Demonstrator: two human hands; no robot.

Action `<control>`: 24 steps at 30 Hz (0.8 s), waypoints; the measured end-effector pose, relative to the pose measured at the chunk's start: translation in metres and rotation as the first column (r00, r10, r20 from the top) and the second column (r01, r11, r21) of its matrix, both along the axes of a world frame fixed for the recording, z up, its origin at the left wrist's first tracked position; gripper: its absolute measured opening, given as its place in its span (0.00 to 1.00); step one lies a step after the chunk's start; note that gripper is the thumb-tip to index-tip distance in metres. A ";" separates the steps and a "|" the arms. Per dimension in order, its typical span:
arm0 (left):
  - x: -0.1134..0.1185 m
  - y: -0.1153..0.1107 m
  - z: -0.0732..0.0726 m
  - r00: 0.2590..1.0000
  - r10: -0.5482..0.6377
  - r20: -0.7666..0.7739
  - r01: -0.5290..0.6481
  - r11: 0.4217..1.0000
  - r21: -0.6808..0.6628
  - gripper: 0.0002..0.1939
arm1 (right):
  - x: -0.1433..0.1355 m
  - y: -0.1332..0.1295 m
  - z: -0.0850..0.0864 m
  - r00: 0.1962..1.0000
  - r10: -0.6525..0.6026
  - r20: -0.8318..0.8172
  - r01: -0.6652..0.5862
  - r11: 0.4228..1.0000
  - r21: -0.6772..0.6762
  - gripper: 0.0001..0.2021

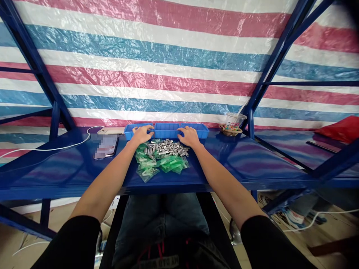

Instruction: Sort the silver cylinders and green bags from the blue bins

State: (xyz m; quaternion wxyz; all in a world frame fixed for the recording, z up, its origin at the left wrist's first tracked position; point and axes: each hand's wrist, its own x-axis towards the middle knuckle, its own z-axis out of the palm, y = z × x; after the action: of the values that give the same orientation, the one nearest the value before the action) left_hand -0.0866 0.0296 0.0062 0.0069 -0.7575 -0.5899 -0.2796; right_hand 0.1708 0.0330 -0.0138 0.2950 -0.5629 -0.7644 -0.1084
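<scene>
Three small blue plastic bins stand in a row at the back of the blue table. My left hand (141, 135) is over the front of the left bin (129, 129), its fingers bent and apart near the middle bin (166, 130). Across from it, my right hand (190, 136) reaches over the front of the right bin (202, 130), thumb and fingers spread. I see nothing held in either hand; whether the fingertips press on the bins is unclear. Between my forearms lies a pile of small metal cylinders (168, 147), with green-tinted clear plastic bags (172, 163) in front.
A phone (108, 145) lies left of my left arm, near a white cable (70, 144). At the back right stands a clear plastic cup (235, 120) with a straw. Blue metal frame posts (251, 121) flank the table, and a striped tarp (157, 82) hangs behind.
</scene>
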 end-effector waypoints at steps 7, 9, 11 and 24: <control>-0.003 -0.003 -0.001 0.992 -0.011 -0.125 0.005 0.999 -0.048 0.24 | -0.004 0.009 -0.004 0.998 0.067 0.000 -0.066 0.997 0.033 0.12; -0.003 -0.002 0.000 0.988 -0.018 -0.155 0.008 0.998 -0.061 0.25 | -0.002 0.011 -0.004 0.995 0.096 -0.001 -0.096 0.995 0.042 0.12; -0.003 -0.001 0.001 0.984 -0.018 -0.175 0.006 0.998 -0.064 0.25 | 0.001 0.013 -0.004 0.993 0.119 -0.007 -0.118 0.991 0.058 0.11; 0.001 -0.016 -0.001 0.985 -0.009 -0.171 0.004 1.000 -0.027 0.22 | 0.016 0.010 -0.002 0.971 0.226 -0.080 -0.216 0.969 0.119 0.08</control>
State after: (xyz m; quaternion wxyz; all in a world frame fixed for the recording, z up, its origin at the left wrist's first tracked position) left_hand -0.0852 0.0139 0.0050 0.0464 -0.7806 -0.5884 -0.2059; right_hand 0.1868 0.0434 -0.0156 0.3710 -0.4617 -0.8007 -0.0902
